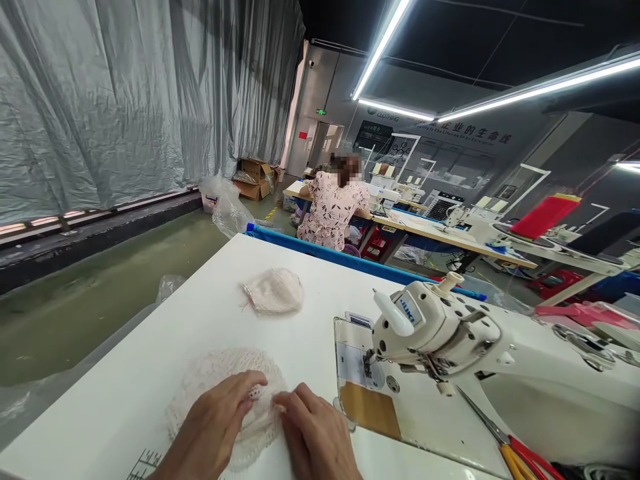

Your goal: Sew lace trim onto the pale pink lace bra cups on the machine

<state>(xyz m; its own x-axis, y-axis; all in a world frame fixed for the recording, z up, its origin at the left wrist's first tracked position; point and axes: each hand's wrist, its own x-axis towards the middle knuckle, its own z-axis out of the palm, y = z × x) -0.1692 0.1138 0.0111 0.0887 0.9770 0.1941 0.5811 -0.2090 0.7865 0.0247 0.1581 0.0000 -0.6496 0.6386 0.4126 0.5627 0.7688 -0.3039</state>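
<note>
A cream-white lace fabric piece (225,367) lies on the white tabletop, bunched up beneath both hands. My left hand (215,417) rests over its middle, thumb and forefinger closed on a fold of the lace. From the other side, my right hand (315,423) pinches the right edge of the same piece between its fingertips. A smaller cream-coloured fabric piece (275,291) with loose threads at its left end lies farther back on the table. Right of my hands stands a white JUKI sewing machine (430,327), its needle area apart from the lace.
Scissors (510,440) with red and orange handles lie by the machine. A blue cloth trough (320,250) runs along the table's far edge. Beyond it a person (335,200) sits at another sewing table. A red thread cone (547,215) stands at the right; cardboard boxes (255,180) sit near the curtain.
</note>
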